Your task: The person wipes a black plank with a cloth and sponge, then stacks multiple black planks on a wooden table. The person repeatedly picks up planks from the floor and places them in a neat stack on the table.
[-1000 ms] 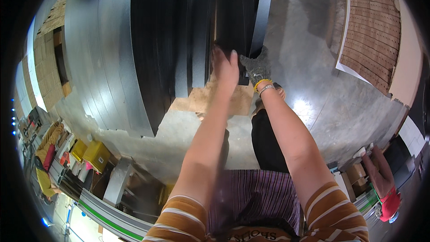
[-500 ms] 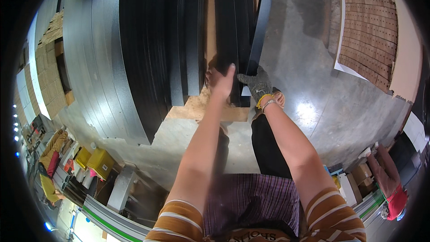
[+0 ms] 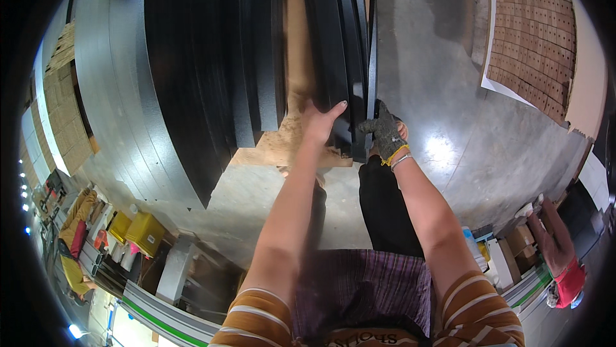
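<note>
Several long black boards [image 3: 324, 39] lie side by side ahead of me, their near ends between my hands. My bare left hand [image 3: 321, 121] grips them from the left, thumb stretched over the top and fingers partly hidden at the side. My right hand [image 3: 384, 130] wears a dark grey glove and holds the rightmost narrow black board [image 3: 373, 45] by its outer side, near its end. Its fingertips are partly hidden. Beneath the boards shows a brown wooden base [image 3: 256, 156].
A wide stack of black boards [image 3: 186, 58] stands left of the base, with grey panels [image 3: 119, 90] beyond. Brown perforated blocks [image 3: 532, 39] are piled at the right. Behind are a yellow bin [image 3: 145, 233], a green-striped bench [image 3: 160, 315], and other people at both sides.
The narrow board on the right, tilted away before, now stands close against the others. Both hands have shifted slightly right, and the boards between them sit at a different slant.
</note>
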{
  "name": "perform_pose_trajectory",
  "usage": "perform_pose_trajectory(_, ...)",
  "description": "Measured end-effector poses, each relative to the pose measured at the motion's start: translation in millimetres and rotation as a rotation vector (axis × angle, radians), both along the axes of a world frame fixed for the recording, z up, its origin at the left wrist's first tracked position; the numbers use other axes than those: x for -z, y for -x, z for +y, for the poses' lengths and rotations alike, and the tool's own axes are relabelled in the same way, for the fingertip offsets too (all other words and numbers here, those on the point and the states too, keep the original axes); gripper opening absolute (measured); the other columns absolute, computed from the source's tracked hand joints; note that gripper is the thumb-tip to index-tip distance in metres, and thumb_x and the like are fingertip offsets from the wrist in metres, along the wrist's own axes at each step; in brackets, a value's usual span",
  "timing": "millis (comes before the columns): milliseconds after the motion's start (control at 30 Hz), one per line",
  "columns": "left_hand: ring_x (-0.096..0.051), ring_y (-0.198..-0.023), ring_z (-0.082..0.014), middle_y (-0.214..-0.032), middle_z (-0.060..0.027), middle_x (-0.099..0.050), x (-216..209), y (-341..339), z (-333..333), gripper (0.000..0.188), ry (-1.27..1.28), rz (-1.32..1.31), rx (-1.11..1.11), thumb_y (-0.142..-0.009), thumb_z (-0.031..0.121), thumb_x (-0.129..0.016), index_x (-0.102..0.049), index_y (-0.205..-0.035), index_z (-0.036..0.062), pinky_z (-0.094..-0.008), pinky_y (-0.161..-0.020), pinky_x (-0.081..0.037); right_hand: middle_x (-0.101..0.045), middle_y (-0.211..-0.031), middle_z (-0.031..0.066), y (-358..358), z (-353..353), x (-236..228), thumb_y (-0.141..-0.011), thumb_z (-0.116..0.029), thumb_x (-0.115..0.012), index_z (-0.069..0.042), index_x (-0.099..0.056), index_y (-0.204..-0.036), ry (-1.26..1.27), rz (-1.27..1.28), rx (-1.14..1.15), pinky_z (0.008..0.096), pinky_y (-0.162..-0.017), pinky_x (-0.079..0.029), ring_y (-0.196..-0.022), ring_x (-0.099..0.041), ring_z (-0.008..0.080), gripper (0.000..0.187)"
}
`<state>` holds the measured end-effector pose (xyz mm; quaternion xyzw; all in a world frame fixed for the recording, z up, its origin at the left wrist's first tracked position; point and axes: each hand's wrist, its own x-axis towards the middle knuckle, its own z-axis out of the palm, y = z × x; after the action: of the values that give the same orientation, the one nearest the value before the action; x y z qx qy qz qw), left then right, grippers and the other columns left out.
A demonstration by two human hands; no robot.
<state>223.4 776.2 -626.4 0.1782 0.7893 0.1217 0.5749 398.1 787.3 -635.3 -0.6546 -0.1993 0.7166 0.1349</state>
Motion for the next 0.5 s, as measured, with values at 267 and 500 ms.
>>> perform_pose_trajectory(267, -0.054, -0.121, -0.0267, -0.131, -0.0177, -0.056, -11.8, -10.2, -16.9, 0.071, -0.050, -0.596, -0.456, -0.081, 0.031, -0.079, -0.047, -0.134, -0.0029, -0.0412, -0.103, -0.043, -0.064, -0.104, 0.0068, 4.7, -1.5, -41.2, -0.070, -0.005, -0.079, -0.003, -0.056, -0.127, 0.012, -0.068, -0.100, 0.0307, -0.077, -0.052, -0.093, -0.062, 0.0175, 0.062)
perform_pose_trajectory(500, -0.061, -0.109, -0.0255, -0.116, -0.0135, -0.064, -24.5, -10.2, -22.2, 0.057, -0.024, -0.764, -0.491, -0.084, 0.025, -0.075, -0.052, -0.129, -0.0019, -0.0382, -0.097, -0.048, -0.063, -0.111, 0.0044, 0.7, -8.6, -50.2, -0.080, -0.016, -0.079, -0.003, -0.056, -0.127, 0.074, 0.102, -0.016, 0.0298, -0.089, -0.049, -0.100, -0.060, 0.0144, 0.054)
